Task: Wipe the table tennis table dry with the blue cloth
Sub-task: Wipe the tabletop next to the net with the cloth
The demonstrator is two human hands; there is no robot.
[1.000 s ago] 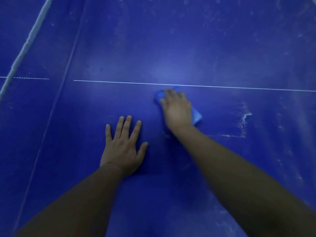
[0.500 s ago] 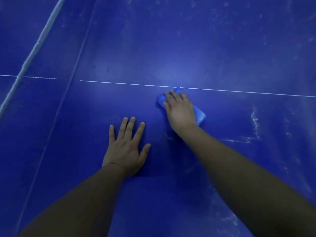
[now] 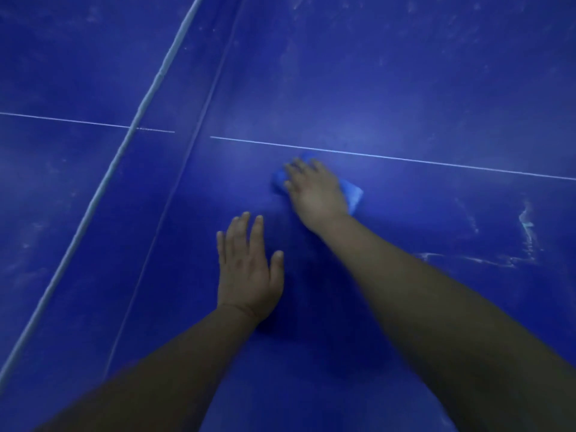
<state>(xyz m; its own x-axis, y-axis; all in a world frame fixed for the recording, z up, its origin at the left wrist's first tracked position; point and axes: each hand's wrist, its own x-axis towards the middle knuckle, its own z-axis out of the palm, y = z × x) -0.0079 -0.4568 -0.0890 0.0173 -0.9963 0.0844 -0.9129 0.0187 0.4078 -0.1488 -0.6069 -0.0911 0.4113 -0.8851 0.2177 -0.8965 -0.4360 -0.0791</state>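
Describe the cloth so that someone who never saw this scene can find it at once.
Start at the dark blue table and follow the thin white line that crosses it. Just below that line, the right hand presses flat on the cloth. It alone is lighter blue, with one corner sticking out right of that hand; the left hand rests on bare table.

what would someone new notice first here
Two bare arms reach across a deep blue table. The right hand presses a blue cloth just below the thin white line near the centre, and the left hand lies flat on the table, closer to the viewer. Pale streaks catch the light at the right.
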